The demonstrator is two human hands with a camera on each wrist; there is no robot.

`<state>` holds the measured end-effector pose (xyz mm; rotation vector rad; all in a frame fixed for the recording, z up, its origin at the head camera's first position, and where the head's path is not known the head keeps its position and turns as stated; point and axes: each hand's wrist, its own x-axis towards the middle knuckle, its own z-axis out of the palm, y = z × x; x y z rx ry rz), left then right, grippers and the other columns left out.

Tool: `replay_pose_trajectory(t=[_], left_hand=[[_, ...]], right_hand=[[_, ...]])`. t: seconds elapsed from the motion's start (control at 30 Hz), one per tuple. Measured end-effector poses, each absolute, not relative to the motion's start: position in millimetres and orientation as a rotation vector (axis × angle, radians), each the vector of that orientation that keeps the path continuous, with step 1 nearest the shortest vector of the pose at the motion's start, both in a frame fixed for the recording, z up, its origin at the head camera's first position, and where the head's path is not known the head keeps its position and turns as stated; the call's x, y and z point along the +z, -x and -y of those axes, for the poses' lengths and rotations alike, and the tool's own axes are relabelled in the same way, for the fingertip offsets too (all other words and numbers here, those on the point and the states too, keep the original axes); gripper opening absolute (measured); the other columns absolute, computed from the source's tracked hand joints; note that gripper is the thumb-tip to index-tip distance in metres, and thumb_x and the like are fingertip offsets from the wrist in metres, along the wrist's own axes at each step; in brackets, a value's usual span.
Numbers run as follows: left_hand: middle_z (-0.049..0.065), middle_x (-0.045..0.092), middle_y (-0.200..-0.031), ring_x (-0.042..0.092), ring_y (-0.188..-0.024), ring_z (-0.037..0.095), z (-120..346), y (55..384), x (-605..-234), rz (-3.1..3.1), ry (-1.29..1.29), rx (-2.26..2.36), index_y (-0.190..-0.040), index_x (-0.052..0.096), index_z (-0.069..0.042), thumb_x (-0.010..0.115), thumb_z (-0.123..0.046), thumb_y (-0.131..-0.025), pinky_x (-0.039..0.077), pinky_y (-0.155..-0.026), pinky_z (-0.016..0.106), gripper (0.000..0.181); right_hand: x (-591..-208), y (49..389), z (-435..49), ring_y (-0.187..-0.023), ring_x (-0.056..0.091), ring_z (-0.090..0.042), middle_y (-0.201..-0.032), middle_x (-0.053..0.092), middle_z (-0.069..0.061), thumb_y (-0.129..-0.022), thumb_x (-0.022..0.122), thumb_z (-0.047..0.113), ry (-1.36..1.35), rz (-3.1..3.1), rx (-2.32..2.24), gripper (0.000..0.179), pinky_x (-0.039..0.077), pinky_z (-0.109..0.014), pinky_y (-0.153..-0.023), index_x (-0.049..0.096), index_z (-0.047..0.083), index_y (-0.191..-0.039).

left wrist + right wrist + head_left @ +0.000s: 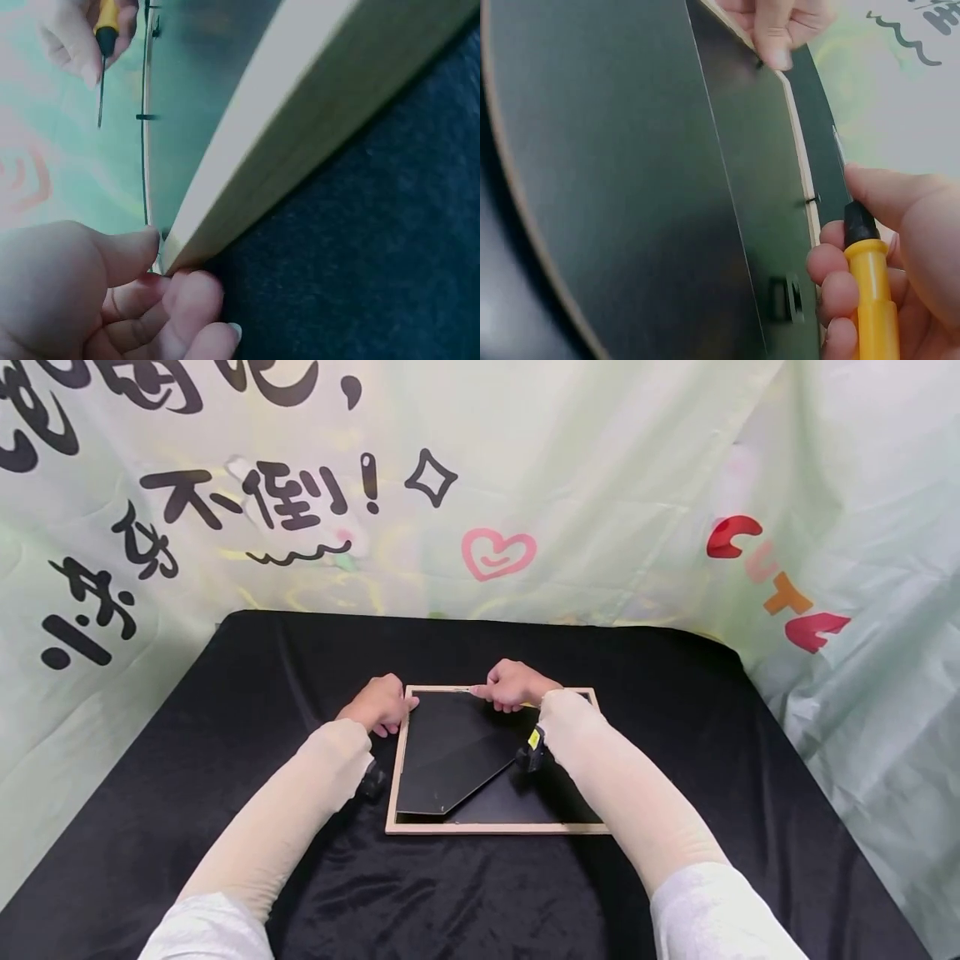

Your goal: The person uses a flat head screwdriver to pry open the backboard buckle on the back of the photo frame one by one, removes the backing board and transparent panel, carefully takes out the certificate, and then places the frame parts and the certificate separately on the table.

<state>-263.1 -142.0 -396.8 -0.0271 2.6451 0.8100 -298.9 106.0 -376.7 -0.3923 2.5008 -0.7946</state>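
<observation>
A picture frame with pale wooden edges (495,829) lies back side up on the table. Its black backing board (450,735) carries a dark flap whose slanted lower edge stands out from it. At the far left corner my left hand (381,702) pinches the wooden edge, thumb above and fingers below. My right hand (513,685) is over the far edge, gripping a screwdriver (874,300) with a yellow and black handle; its thin shaft points toward the left hand. Small dark tabs (810,199) stick out along that edge, and a hanger (787,298) shows near the right fingers.
Black cloth (480,893) covers the table, with creases in front of the frame. Behind it hangs a pale green curtain (600,527) with printed writing and a pink heart. A small dark camera (531,756) on the right wrist hangs over the board.
</observation>
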Motion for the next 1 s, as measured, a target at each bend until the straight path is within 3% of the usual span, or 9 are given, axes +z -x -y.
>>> replay_pose_trajectory(t=[0.23,0.47,1.0], left_hand=[[0.012,0.059,-0.062,0.061,-0.052,0.019,143,267,-399,-2.643,-0.02,0.785,-0.084,0.056,-0.001,0.05,-0.021,-0.099,0.055,-0.049,0.031,0.026],[0.005,0.048,-0.054,0.051,-0.048,0.014,145,266,-406,-2.638,-0.115,0.854,-0.087,0.055,-0.001,0.045,-0.02,-0.098,0.055,-0.05,0.029,0.023],[0.004,0.047,-0.057,0.051,-0.047,0.012,144,266,-408,-2.671,-0.2,0.768,-0.098,0.056,0.004,0.039,-0.014,-0.098,0.055,-0.05,0.028,0.025]], right_hand=[[-374,296,-134,-0.059,0.058,-0.018,-0.069,0.064,-0.006,-0.095,0.061,0.042,0.368,-2.499,-0.823,0.042,0.049,-0.027,-0.053,0.061,0.007,-0.072],[-372,289,-166,-0.056,0.055,-0.016,-0.068,0.062,-0.006,-0.096,0.06,0.04,0.295,-2.497,-0.843,0.041,0.048,-0.026,-0.052,0.062,0.003,-0.078],[-375,281,-231,-0.057,0.054,-0.014,-0.067,0.06,-0.004,-0.098,0.057,0.039,0.139,-2.456,-0.88,0.042,0.046,-0.025,-0.053,0.06,0.001,-0.081]])
